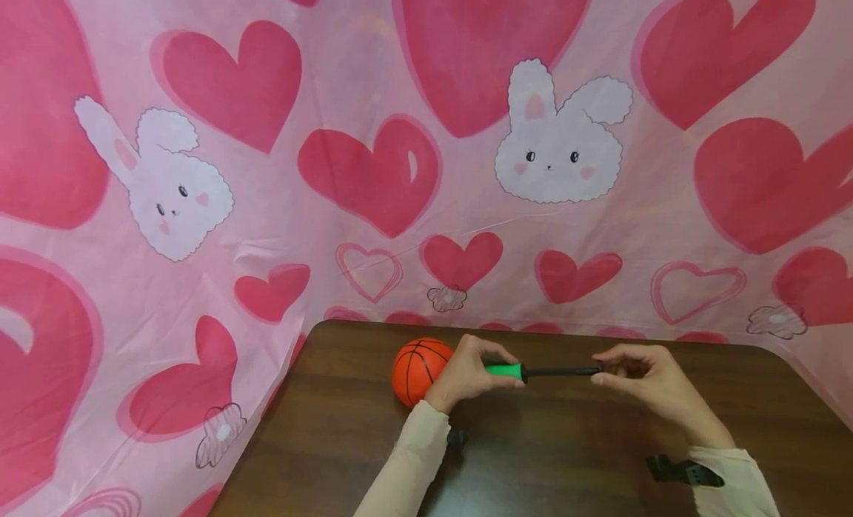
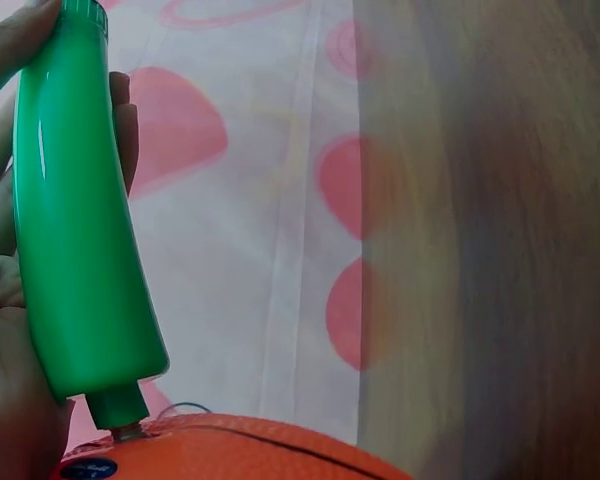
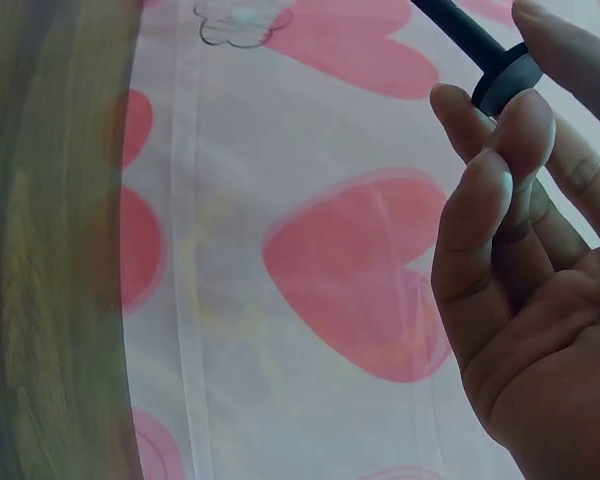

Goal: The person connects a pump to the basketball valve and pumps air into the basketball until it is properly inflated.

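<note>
An orange basketball (image 1: 418, 369) with black lines rests on the table, just left of my left hand (image 1: 469, 372). That hand grips the green barrel of a ball pump (image 2: 85, 220), held level above the wood in the head view. At the barrel's lower end in the left wrist view, a short nozzle (image 2: 118, 405) meets the ball; how deep its needle sits is hidden. A black rod (image 1: 563, 371) extends out of the barrel to the right. My right hand (image 1: 643, 376) pinches the round black handle (image 3: 508, 80) at the rod's end.
The brown wooden table (image 1: 546, 458) has rounded far corners. Behind and to the left hangs a pink cloth (image 1: 466, 213) printed with hearts and rabbits. A black wrist camera mount (image 1: 683, 471) sits at the right cuff.
</note>
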